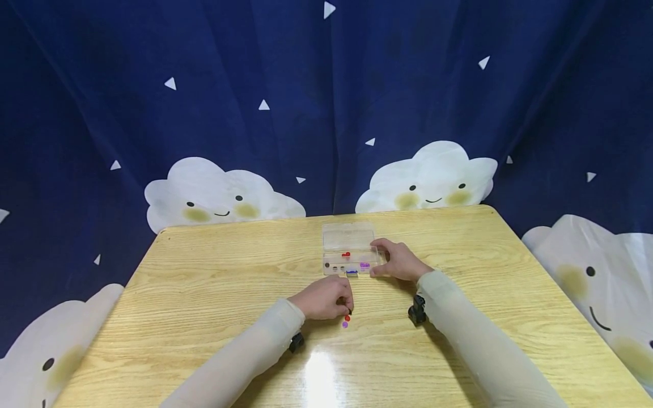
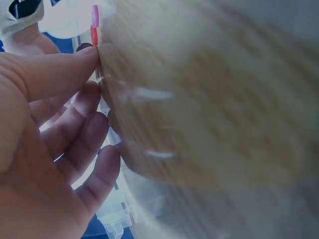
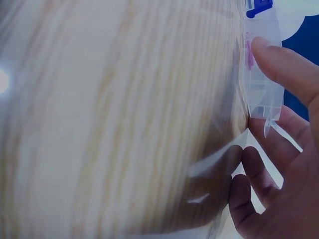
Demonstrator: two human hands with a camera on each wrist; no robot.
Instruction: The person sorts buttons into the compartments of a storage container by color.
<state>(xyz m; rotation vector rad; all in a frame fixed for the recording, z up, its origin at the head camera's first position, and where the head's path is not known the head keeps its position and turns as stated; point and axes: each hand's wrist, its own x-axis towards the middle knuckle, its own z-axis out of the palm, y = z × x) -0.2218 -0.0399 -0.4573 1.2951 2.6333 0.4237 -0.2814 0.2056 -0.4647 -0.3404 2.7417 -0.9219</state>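
— What are we doing now?
— We are picking up little beads; our left hand is curled down on the counter, and its fingertips pinch at a red bead; a purple bead lies just beside it.
— And our other hand?
— Our right hand holds the end of the clear box, thumb on one side and fingers on the other; the lid is open and some beads sit inside.
— What comes next, do we think?
— Probably we lift the red bead and drop it in a box slot; it is tiny, so we must pinch gently.
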